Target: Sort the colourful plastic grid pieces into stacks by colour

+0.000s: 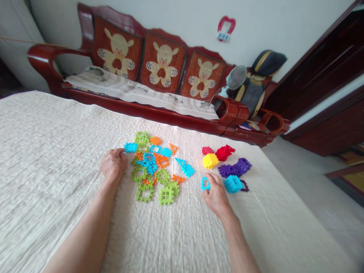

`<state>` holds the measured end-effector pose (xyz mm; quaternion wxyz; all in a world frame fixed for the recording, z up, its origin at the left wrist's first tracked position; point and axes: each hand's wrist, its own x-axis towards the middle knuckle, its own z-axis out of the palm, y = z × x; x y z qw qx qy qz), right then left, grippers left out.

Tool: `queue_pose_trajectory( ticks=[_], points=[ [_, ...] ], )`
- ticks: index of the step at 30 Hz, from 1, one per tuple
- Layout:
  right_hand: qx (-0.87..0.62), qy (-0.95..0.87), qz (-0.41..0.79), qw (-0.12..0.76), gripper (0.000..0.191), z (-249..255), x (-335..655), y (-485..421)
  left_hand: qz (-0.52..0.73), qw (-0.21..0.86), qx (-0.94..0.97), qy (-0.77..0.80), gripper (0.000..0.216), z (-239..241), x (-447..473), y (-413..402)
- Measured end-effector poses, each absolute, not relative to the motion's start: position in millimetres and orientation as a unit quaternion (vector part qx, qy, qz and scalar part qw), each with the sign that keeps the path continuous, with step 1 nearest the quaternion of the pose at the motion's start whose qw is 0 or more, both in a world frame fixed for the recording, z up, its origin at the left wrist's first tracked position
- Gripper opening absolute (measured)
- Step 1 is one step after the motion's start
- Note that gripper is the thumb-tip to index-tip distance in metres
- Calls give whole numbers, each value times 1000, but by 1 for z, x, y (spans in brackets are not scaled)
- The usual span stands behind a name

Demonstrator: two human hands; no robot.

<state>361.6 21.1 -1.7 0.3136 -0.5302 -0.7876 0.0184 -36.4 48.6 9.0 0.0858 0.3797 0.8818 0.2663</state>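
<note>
My left hand [113, 165] is at the left side of a loose pile, fingers curled, its fingertips closed on the left edge of a solid blue square building tile [131, 147]. In my right hand [216, 195] a blue window-frame building tile [205, 184] is pinched between thumb and fingers, just above the cloth. Between the hands lie mixed notched tiles: green ones [166, 195], orange ones [161, 161] and blue ones [148, 163]. A stack of blue tiles [233, 184] stands right of my right hand, partly over a dark purple frame tile [244, 185].
Beyond my right hand are yellow tiles [210, 161], red tiles [225, 152], pinkish-red tiles [207, 151] and a row of purple tiles [236, 167]. A quilted white cloth [57, 151] covers the surface. Behind stands a wooden sofa [159, 110] with bear cushions; a fan [237, 77] is at right.
</note>
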Motion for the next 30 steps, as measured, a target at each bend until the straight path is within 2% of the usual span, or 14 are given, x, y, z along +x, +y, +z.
queue_pose_trajectory(
  ticks=[11, 17, 23, 26, 30],
  points=[
    [-504, -823, 121, 232, 72, 30, 347, 23, 240, 101, 386, 885, 45, 15, -37, 46],
    [-487, -825, 190, 214, 63, 14, 362, 29, 228, 101, 376, 892, 44, 16, -37, 47],
    [-504, -811, 208, 212, 50, 12, 360, 28, 176, 86, 363, 911, 46, 9, -44, 54],
    [-512, -799, 205, 241, 48, 20, 363, 26, 157, 83, 353, 918, 46, 8, -47, 58],
    [-546, -748, 140, 351, 43, 33, 384, 25, 120, 96, 330, 931, 47, 7, -49, 62]
  ],
)
